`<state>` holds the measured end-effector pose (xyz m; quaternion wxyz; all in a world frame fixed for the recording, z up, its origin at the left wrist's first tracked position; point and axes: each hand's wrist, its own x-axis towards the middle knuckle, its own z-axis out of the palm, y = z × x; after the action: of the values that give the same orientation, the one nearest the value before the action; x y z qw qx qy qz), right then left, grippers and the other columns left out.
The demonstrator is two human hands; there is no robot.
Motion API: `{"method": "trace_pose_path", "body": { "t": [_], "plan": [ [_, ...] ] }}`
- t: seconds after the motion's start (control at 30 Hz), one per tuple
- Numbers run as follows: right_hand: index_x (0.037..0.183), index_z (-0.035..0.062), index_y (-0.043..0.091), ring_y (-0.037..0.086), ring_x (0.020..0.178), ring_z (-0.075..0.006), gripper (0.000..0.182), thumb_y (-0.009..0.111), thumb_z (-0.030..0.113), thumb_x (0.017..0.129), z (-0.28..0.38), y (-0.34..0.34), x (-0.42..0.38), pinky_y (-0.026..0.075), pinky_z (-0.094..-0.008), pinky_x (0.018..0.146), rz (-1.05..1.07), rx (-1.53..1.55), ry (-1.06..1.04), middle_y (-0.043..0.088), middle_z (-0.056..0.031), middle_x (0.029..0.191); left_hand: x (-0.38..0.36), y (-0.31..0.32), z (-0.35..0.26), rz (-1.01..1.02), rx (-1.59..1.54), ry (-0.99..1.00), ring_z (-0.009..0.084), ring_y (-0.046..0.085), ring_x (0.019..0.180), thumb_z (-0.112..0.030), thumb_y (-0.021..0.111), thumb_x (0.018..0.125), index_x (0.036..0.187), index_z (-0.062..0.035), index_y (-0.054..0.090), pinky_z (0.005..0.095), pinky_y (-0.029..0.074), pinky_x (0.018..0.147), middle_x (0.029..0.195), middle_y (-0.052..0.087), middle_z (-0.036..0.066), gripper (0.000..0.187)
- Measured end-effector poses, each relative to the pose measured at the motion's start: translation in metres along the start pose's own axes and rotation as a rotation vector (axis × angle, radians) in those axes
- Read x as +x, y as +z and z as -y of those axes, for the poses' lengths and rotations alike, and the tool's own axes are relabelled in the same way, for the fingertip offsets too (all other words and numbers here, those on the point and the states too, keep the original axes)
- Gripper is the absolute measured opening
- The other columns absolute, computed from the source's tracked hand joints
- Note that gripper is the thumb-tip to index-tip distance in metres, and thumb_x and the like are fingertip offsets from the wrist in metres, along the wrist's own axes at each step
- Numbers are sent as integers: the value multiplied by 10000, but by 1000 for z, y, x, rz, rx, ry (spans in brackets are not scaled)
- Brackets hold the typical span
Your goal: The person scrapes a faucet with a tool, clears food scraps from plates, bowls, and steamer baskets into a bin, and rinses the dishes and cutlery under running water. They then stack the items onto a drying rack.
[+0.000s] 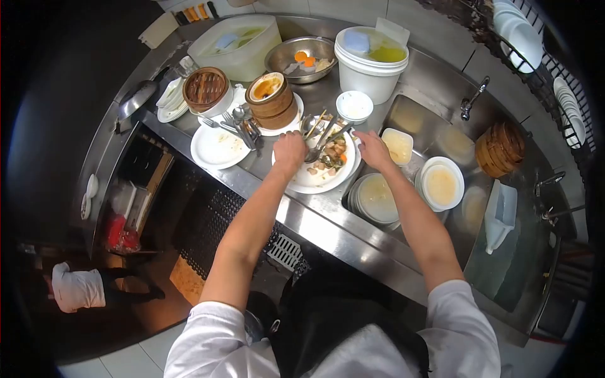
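A white plate (318, 183) with food scraps, spoons and thin sticks on it lies on the steel counter in front of me. My left hand (291, 151) is at its left rim with fingers curled beside the cutlery; I cannot tell what they hold. Over the right rim, my right hand (373, 150) has its fingers apart, close to the spoon handles (340, 132). A small white bowl (354, 106) stands just behind the plate. Left of it, forks and spoons (242, 126) lie on another white plate (217, 150). Two bamboo steamers (272, 104) are stacked behind my left hand.
Sinks on the right hold stacked plates (375, 195), bowls (441, 183) and a square dish (398, 146). Behind stand a white bucket (365, 80), a steel bowl (301, 74) and a plastic tub (252, 63). A dish rack (554, 69) hangs upper right. Another person (79, 288) is at lower left.
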<state>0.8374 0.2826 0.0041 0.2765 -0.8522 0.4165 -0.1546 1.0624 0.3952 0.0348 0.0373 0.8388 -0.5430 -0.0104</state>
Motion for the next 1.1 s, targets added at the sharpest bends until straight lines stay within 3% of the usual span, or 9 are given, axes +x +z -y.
{"method": "trace_pose_path", "body": {
  "t": [0.13,0.23,0.33,0.47,0.53,0.63,0.83,1.1],
  "plan": [
    [1143,141,604,550,1014,-341,324,583,115,820,7,10,3,456,-433,851,-40,-60,-42,526,-157,1072,3,4,-2,-143,-13,55,296,624,936,-194,587,789,968,2,609,406,539,738,1002,622,161,266],
    [1069,105,609,547,1033,-324,254,603,122,815,13,-1,-2,460,-415,842,31,-125,-38,516,-146,1081,9,1,2,-46,-96,55,304,641,892,-166,579,785,974,-2,613,409,540,739,989,627,165,252],
    [976,77,610,582,941,-337,175,624,126,809,12,-5,-8,478,-392,800,6,-104,-120,578,-132,984,15,-3,7,43,-157,11,339,649,860,-219,617,762,889,6,645,424,533,738,921,652,191,261],
    [903,39,602,620,705,-240,107,621,112,827,0,-9,-11,500,-331,639,165,216,5,629,-80,771,11,-21,14,196,-268,-71,361,648,853,-258,629,757,826,12,662,439,526,729,881,661,214,280],
    [866,24,596,607,612,-174,83,610,102,841,-3,-8,-16,493,-298,564,201,422,106,629,-57,689,9,-18,16,174,-220,-44,359,649,849,-270,631,763,839,9,660,444,525,730,887,662,211,291],
    [862,22,590,581,619,-96,59,602,77,846,-20,-7,-24,479,-258,521,196,621,225,617,-36,723,10,-16,17,147,-189,-55,376,645,846,-269,604,789,894,8,635,464,518,734,885,657,223,298],
    [896,55,587,561,603,-112,70,608,78,834,-41,-14,-59,494,-254,586,-3,1273,544,594,-29,744,-8,-19,13,27,-188,-238,428,636,816,-173,478,858,992,12,557,495,512,725,856,646,268,241],
    [888,69,588,535,598,-106,38,591,97,861,-57,-43,-94,459,-248,566,-306,1378,502,565,-21,723,-21,-4,35,30,-329,-227,446,615,870,-220,519,859,945,-26,604,510,486,779,931,651,243,229]
  ]
}}
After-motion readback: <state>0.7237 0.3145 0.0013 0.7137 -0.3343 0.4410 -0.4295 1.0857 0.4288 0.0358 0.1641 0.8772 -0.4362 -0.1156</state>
